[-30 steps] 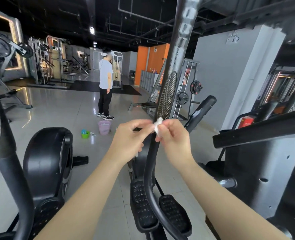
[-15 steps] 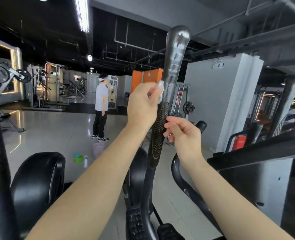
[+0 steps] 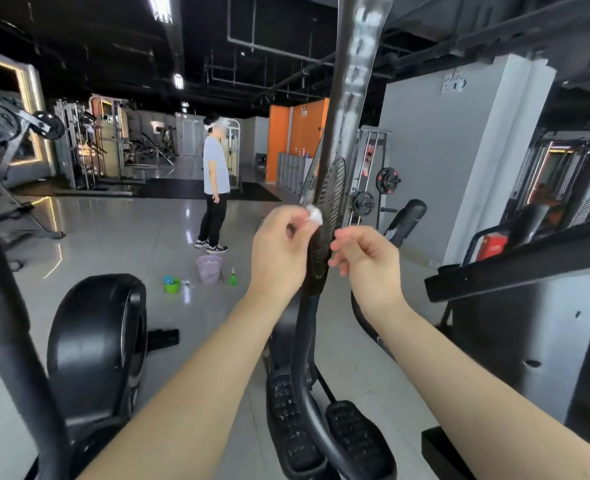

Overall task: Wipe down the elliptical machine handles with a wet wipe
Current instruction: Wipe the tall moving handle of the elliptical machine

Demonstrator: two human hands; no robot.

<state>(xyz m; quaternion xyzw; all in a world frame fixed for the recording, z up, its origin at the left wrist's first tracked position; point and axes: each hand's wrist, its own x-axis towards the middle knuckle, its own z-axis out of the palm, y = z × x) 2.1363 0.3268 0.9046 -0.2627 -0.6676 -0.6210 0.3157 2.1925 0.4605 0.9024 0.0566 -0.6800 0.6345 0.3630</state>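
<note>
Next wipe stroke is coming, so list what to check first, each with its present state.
1. Grip: left hand pinches the wet wipe: ok.
2. Contact: wet wipe touches the handle at its textured grip: ok.
3. Support: right hand steadies the handle: cannot tell.
4. Moisture: wet wipe damp enough: cannot tell.
5. Space: standing person is well clear of the handle: ok.

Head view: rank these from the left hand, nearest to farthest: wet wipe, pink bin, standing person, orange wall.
1. Wet wipe: pinched by the left hand, against the handle.
2. Pink bin: on the floor, ahead and to the left.
3. Standing person: just beyond the bin.
4. Orange wall: at the far back of the gym.
</note>
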